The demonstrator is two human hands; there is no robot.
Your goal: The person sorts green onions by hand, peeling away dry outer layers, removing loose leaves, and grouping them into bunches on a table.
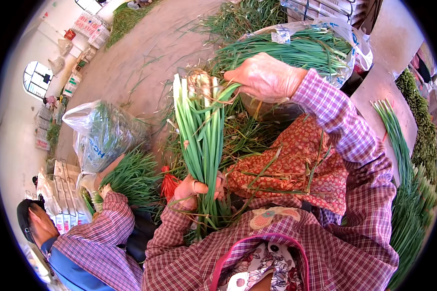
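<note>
My left hand [194,188] is wrapped round the lower, leafy part of a bunch of garlic chives [202,133]. The bunch stands nearly upright, with its white stalk ends and brown roots at the top. Beside those ends, my right hand [269,77] pinches a loose green chive leaf [229,91] between thumb and fingers. Red patterned cloth [296,165] covers my lap, with a few stray leaves on it. Under and behind the bunch lies a heap of loose chive trimmings [250,130].
An open clear plastic bag [361,51] full of chives sits beyond my right hand. At the left, a co-worker [90,235] in a checked sleeve holds chives [133,177] near a filled plastic bag [99,131]. More chives [408,213] lie along the right. Scraps litter the floor [145,53].
</note>
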